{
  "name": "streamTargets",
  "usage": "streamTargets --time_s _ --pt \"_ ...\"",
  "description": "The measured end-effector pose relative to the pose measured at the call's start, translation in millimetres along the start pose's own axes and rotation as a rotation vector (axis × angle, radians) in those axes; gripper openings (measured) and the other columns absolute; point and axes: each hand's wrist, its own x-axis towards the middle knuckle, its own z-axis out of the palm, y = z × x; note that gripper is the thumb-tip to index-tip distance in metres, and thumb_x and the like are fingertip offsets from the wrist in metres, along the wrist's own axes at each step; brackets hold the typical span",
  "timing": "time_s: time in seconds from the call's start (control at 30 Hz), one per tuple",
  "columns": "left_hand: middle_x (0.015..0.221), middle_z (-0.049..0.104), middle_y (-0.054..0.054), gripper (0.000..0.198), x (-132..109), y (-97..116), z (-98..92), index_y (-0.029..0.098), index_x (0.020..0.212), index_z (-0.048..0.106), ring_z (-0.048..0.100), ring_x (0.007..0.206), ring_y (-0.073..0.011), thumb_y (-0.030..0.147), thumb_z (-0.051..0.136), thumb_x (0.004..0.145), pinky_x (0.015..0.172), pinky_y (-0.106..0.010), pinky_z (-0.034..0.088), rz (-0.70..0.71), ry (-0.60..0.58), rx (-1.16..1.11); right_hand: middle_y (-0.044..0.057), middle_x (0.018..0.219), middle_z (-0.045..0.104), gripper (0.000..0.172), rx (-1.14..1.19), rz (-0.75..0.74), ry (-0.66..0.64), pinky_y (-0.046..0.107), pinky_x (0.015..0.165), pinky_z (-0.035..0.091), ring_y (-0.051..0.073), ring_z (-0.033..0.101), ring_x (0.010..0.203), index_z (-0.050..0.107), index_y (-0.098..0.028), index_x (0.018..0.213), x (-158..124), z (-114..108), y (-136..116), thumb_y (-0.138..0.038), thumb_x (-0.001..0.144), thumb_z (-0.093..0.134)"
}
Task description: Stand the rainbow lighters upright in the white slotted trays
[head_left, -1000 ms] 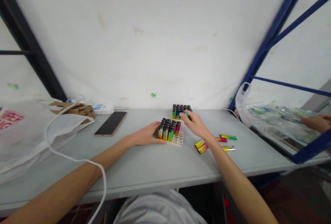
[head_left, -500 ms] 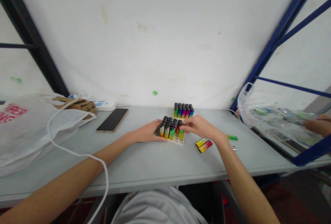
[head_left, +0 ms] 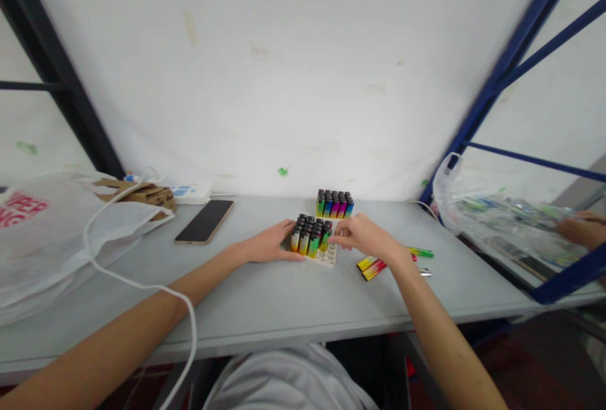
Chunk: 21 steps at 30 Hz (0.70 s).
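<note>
A white tray [head_left: 326,262] holds several upright lighters [head_left: 304,241] with black tops and yellow, silver and green bodies. My left hand [head_left: 272,243] grips the tray's left side, thumb along the front edge and fingers behind. At the right of the filled rows, my right hand [head_left: 357,233] has its fingers curled together, the tips against a green lighter [head_left: 324,241] in the tray. Bare slots show in the right front part of the tray. Loose yellow and red lighters [head_left: 372,267] lie on the table, partly under my right wrist.
Behind the tray stands a second block of colourful lighters [head_left: 335,205]. A green lighter [head_left: 421,251] lies right of my forearm. On the left are a phone [head_left: 205,222], a white plastic bag [head_left: 61,240] and a white cable [head_left: 137,281]. Another person's hand [head_left: 584,230] shows beyond the blue frame [head_left: 478,107].
The green lighter has shifted left, from the tray's right edge to beside the filled rows, and slots to its right have come into view. My left hand stays on the tray.
</note>
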Motion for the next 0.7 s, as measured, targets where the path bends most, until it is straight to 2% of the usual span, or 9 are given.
streamTargets --time_s 0.1,0.23,0.33,0.4,0.5,0.7 --pt "0.158 0.061 -0.015 0.09 -0.6 1.1 -0.9 0.021 0.157 0.055 0.058 0.146 -0.0385 0.07 0.085 0.087 0.13 -0.05 0.042 -0.001 -0.002 0.005 0.004 0.067 0.077 0.039 0.044 0.004 -0.022 0.031 0.066 0.05 0.02 0.068 0.062 0.081 -0.021 0.082 -8.8 -13.4 9.4 -0.055 0.097 0.072" --pt "0.158 0.061 -0.014 0.092 -0.9 1.3 -1.9 0.022 0.157 0.056 0.057 0.147 -0.0389 0.072 0.085 0.085 0.13 -0.049 0.042 -0.006 -0.004 0.005 0.007 0.085 0.083 0.031 0.082 0.111 0.032 0.035 0.077 0.057 0.026 0.076 0.08 0.084 -0.023 0.088 -32.2 -43.2 44.7 -0.053 0.089 0.077" --pt "0.157 0.062 -0.014 0.093 -0.7 0.4 -1.9 0.021 0.156 0.057 0.058 0.147 -0.0402 0.072 0.086 0.084 0.13 -0.049 0.043 -0.021 0.009 0.009 0.009 0.096 0.085 0.027 0.003 0.236 -0.075 0.038 0.085 0.058 0.032 0.077 0.094 0.088 -0.025 0.093 -45.7 -57.9 73.9 -0.047 0.077 0.085" --pt "0.157 0.062 -0.014 0.093 -0.6 -0.2 -1.6 0.021 0.156 0.057 0.058 0.147 -0.0404 0.071 0.087 0.083 0.13 -0.049 0.042 -0.028 0.011 0.008 0.01 0.106 0.084 0.034 -0.066 0.278 -0.132 0.039 0.089 0.058 0.034 0.075 0.104 0.089 -0.026 0.1 -48.9 -59.6 85.6 -0.043 0.072 0.087" --pt "0.157 0.062 -0.015 0.092 -0.7 -1.1 -1.2 0.021 0.155 0.056 0.058 0.146 -0.0398 0.069 0.087 0.083 0.13 -0.05 0.042 -0.026 0.013 0.004 0.012 0.116 0.082 0.041 -0.099 0.283 -0.175 0.039 0.094 0.057 0.035 0.073 0.113 0.09 -0.025 0.106 -46.5 -54.1 89.2 -0.044 0.07 0.088" --pt "0.158 0.062 -0.015 0.093 -0.1 -1.8 -0.8 0.021 0.156 0.056 0.058 0.147 -0.0396 0.069 0.087 0.083 0.13 -0.05 0.042 -0.015 0.012 0.003 0.007 0.1 0.083 0.035 0.071 0.223 -0.277 0.036 0.089 0.057 0.032 0.073 0.105 0.09 -0.025 0.095 -37.3 -44.2 81.4 -0.049 0.069 0.089"
